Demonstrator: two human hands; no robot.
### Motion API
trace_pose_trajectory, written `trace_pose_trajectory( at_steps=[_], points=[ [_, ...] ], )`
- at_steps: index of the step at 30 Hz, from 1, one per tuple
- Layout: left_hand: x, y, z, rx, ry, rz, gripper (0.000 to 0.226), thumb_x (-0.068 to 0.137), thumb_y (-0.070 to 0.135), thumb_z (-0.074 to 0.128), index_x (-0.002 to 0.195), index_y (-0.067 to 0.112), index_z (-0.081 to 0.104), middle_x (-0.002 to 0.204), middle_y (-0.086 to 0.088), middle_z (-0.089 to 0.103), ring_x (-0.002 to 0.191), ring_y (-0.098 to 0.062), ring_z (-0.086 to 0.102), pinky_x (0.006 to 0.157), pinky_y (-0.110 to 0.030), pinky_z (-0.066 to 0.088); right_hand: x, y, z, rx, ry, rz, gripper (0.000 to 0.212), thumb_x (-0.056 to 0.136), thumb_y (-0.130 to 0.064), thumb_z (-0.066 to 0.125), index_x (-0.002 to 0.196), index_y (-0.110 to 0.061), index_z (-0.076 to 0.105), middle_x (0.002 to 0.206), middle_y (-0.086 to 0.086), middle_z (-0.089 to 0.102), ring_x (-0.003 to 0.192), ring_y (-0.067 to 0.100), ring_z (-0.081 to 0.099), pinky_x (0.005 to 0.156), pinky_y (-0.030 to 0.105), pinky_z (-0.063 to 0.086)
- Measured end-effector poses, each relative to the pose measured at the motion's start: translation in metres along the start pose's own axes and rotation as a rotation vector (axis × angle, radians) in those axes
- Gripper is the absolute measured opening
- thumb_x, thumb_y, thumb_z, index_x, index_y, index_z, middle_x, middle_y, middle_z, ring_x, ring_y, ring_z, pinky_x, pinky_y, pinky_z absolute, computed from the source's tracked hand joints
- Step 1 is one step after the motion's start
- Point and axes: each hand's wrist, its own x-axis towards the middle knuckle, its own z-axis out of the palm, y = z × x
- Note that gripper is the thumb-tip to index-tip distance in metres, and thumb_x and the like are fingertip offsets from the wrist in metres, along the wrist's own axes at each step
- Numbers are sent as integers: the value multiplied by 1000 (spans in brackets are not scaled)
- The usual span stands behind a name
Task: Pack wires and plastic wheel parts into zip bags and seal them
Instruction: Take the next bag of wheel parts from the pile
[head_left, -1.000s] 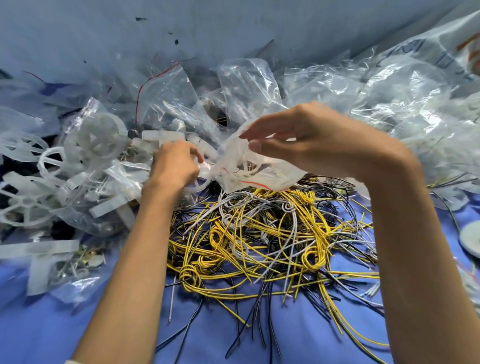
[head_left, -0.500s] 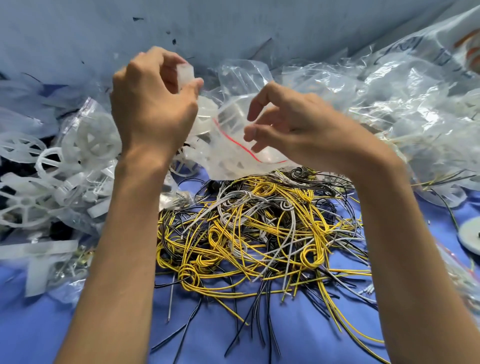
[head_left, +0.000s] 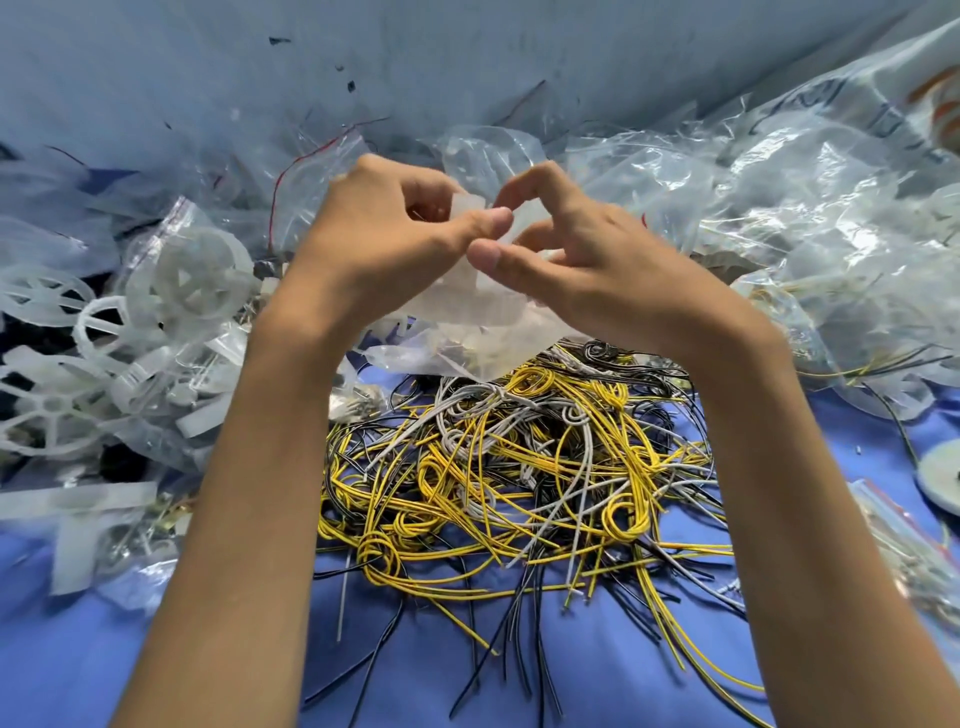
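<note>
A small clear zip bag (head_left: 467, 322) hangs between both hands, above the far edge of the wire pile. The left hand (head_left: 379, 239) and right hand (head_left: 587, 265) have their fingers curled, and thumb and fingers of each pinch the bag's top edge, the two thumbs almost touching. Inside the bag are pale, translucent plastic pieces, blocky and flat-sided; one white plastic piece (head_left: 467, 208) stands up between the fingertips, and it may be half out of the mouth, though blur hides that

Below lies the tangle of wires (head_left: 509, 467): thin, glossy yellow, grey and black strands, many wound into small coils, loose on a blue cloth (head_left: 457, 665)

To the left, a milky hubbed wheel (head_left: 197, 270) sits inside another clear bag with a red seal line, and flat spoked wheels (head_left: 52, 410) of the same frosted plastic lie loose beside it, with plain white strips (head_left: 78, 499) nearer

To the right is a heap of crinkled clear bags (head_left: 779, 223), shiny and creased. Behind it a large sack (head_left: 841, 93) carries dark printed characters, too blurred to read. A white disc (head_left: 940, 480) lies at the right edge
</note>
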Motion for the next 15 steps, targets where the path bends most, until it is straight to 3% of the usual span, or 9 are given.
trace_pose_trajectory(
  at_steps=[3,6,8,11,15],
  points=[
    [1,-2,3,-21,-32,-43,31,69,51,71,85,25,73,70,5,68,69,-9,60,73,-32,47,0,3,-1,-5,48,6,52,84,-55,57,124,-30,35,97,1,64,89,16,65,74,26,49],
    [2,-3,4,-17,-32,-93,39,62,55,71,89,27,71,72,6,68,72,-12,62,80,-35,51,0,3,-1,-19,76,-29,52,84,-52,60,127,-33,38,95,-5,60,88,8,64,76,27,50],
    [1,-3,3,-37,-20,-114,41,61,54,71,90,26,69,77,3,70,77,-16,66,86,-41,53,1,3,-1,-85,70,-27,45,83,-56,59,119,-30,50,96,-3,64,84,5,62,71,26,49],
    [0,-2,3,-62,-10,-118,41,61,51,72,93,25,67,85,-3,71,82,-17,67,89,-44,53,5,4,4,-194,27,24,47,82,-62,51,96,-20,66,91,5,69,84,16,64,74,34,53],
    [-2,2,7,-39,-48,-109,44,60,53,72,96,27,65,84,0,71,80,-14,65,90,-44,52,9,6,9,-257,-6,-18,41,91,-44,54,83,-6,67,71,12,64,59,18,52,60,31,39]
  ],
)
